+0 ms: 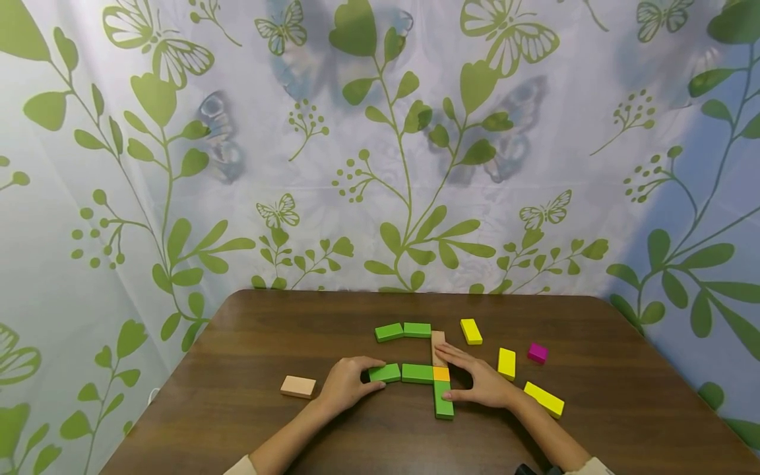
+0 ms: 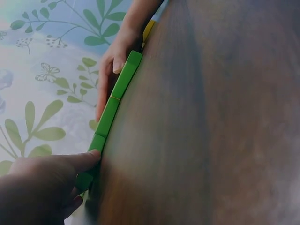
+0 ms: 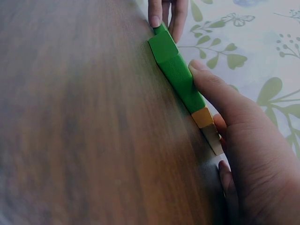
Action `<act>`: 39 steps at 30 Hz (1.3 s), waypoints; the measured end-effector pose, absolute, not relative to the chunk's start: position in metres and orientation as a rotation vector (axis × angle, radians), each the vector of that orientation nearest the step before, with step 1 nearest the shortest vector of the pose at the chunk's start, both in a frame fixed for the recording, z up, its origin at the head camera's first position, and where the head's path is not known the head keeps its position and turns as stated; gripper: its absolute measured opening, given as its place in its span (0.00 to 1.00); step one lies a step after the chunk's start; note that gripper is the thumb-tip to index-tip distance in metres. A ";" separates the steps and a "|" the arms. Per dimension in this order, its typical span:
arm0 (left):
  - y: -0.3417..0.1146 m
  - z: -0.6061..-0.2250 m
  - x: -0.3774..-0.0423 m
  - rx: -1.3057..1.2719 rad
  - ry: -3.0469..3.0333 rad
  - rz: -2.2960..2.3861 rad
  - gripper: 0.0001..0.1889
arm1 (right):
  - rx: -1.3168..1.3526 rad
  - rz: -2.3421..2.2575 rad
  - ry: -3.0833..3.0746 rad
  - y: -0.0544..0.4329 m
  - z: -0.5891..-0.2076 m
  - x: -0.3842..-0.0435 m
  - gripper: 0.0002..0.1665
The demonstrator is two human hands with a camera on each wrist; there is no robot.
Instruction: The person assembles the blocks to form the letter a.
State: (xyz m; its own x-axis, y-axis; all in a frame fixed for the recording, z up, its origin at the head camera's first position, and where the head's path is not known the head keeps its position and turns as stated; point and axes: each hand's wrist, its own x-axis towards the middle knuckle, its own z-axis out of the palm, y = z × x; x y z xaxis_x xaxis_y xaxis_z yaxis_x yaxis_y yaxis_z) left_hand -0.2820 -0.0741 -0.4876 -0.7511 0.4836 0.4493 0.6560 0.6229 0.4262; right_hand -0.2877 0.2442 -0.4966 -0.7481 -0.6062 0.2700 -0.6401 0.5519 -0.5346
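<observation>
My left hand [image 1: 344, 382] holds a green block [image 1: 384, 373] between thumb and fingers, flat on the table. Just right of it lies a second green block [image 1: 417, 374], which meets a small orange block [image 1: 441, 374]. Below the orange block a green block [image 1: 443, 404] points toward me; above it a natural wood block [image 1: 438, 340] points away. My right hand [image 1: 483, 384] lies along this column, its thumb touching the lower green block and its fairly straight fingers at the wood block. In the right wrist view, the thumb rests beside the green block [image 3: 183, 79].
Farther back, two green blocks [image 1: 417, 330] form a row left of the wood block's far end. Several yellow blocks [image 1: 506, 364] and a magenta block [image 1: 538, 353] lie to the right. Another wood block [image 1: 298, 386] is left of my left hand. Behind the table [image 1: 249, 330] hangs a patterned curtain [image 1: 320, 224].
</observation>
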 end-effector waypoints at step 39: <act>-0.075 -0.487 -0.277 -0.933 -2.548 -0.736 0.20 | 1.067 0.968 -2.728 0.244 -0.498 -0.288 0.49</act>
State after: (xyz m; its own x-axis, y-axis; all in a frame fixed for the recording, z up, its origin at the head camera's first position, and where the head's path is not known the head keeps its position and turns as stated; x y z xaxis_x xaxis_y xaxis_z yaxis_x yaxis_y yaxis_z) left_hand -0.2775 -0.0753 -0.4868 -0.7317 0.5002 0.4630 0.6701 0.6523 0.3543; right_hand -0.2883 0.2439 -0.4980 -0.7592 -0.5936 0.2669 -0.6290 0.5640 -0.5350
